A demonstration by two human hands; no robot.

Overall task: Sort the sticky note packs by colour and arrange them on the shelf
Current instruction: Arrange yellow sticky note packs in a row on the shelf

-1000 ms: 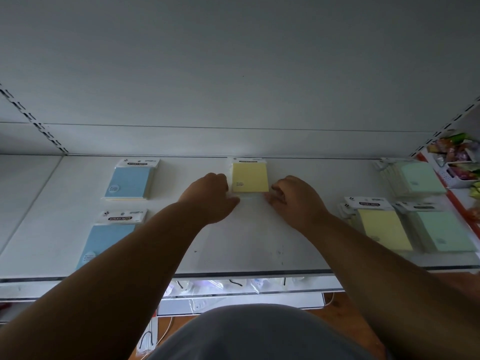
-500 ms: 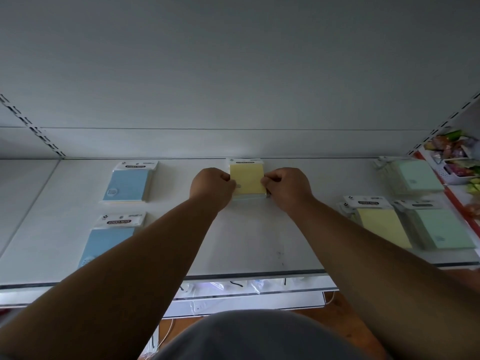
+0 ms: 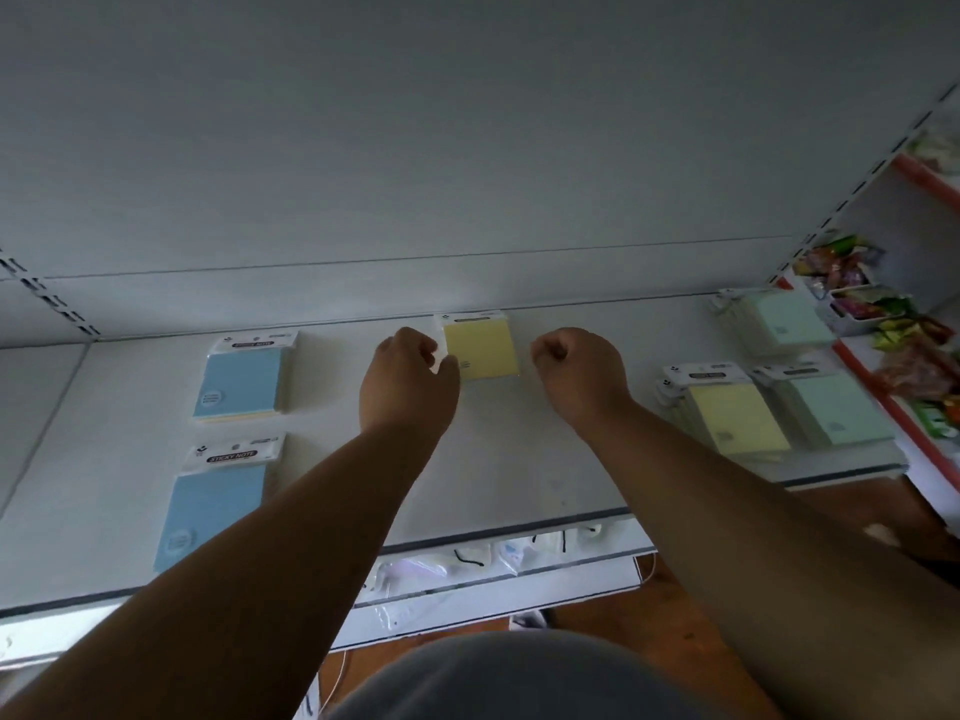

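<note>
A yellow sticky note pack [image 3: 483, 350] lies flat at the back middle of the white shelf [image 3: 498, 475]. My left hand [image 3: 410, 376] is curled at its lower left corner, thumb and fingertips on the pack's edge. My right hand [image 3: 576, 371] is a loose fist just right of the pack, not touching it. Two blue packs lie on the left, one at the back [image 3: 241, 381] and one at the front [image 3: 210, 511]. On the right lie a yellow stack [image 3: 732, 413] and two green stacks [image 3: 784, 322] [image 3: 836, 407].
The shelf's back wall [image 3: 467, 148] rises right behind the yellow pack. Trays of colourful snack packets [image 3: 857, 298] fill the neighbouring shelf at the right. A lower shelf with clear bags [image 3: 467, 558] shows under the front edge.
Both hands pushed the yellow pack back to the wall. My right hand has since let go and moved a little right; my left hand stays at the pack's left corner.
</note>
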